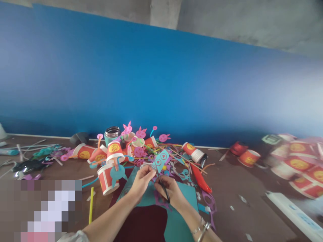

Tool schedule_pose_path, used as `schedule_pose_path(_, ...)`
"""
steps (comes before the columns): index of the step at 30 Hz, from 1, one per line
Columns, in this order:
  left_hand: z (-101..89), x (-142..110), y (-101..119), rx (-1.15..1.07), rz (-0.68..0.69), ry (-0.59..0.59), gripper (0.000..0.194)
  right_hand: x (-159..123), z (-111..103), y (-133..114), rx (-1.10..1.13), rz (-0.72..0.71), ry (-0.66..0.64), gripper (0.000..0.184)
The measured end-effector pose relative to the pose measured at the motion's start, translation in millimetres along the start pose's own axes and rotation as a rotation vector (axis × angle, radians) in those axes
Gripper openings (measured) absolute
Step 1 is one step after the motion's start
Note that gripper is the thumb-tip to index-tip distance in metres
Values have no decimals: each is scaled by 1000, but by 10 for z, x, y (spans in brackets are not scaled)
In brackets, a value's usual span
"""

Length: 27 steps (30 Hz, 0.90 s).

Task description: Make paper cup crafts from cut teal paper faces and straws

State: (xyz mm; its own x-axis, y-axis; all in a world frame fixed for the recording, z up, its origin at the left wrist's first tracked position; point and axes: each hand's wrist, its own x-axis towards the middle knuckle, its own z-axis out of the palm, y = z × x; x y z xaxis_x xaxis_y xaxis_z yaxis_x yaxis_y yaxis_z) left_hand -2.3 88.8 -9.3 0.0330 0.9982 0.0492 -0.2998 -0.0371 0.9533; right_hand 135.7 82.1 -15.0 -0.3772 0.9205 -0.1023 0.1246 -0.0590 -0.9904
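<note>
One left hand [141, 179], fingers drawn together in a pinch on the lower end of a teal paper strip [162, 159], raised above the counter [227, 201] and marked with heart-filled circles; best kept light, to turn the strip without creasing. Just beside, black scissors [166, 193], with no telling how wide the blades stand; for clean curves, snip short and stay just outside the drawn line. Then the right hand [172, 189], curled closely around the handles; steady wrist advisable, blades clear of the opposite fingertips. Thin, flat paper; smooth, dark handles. Below, a broader teal sheet [189, 194], equally flat. Next, a narrow red thing [201, 178], glossy, and a curvy purple cut-out [212, 216]. Farther right, a tapered red-and-white cup [248, 158] of card, and a long, straight-edged white bar [292, 215]
</note>
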Motion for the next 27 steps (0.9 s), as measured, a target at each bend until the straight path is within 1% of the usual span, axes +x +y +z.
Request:
schedule_pose_path(7,-5,-6,7,-47,-22,-34,23,-5,-6,3,-5,-9,10,37)
schedule_pose_path(12,-17,8,8,-75,-48,-73,21,-8,-27,-22,1,-3,-11,36)
schedule_pose_path(17,-19,9,16,-67,-50,-52,21,-12,-39,-36,18,18,-5,36)
schedule_pose_path(20,-22,0,5,-4,-35,-44,20,-14,-40,-30,20,16,-5,36)
schedule_pose_path(23,-31,-5,-18,90,2,-28,25,-16,-43,-30,19,12,-7,36)
schedule_pose_path(27,-49,6,-28,112,14,-49,27,-23,-51,-44,1,21,-21,36)
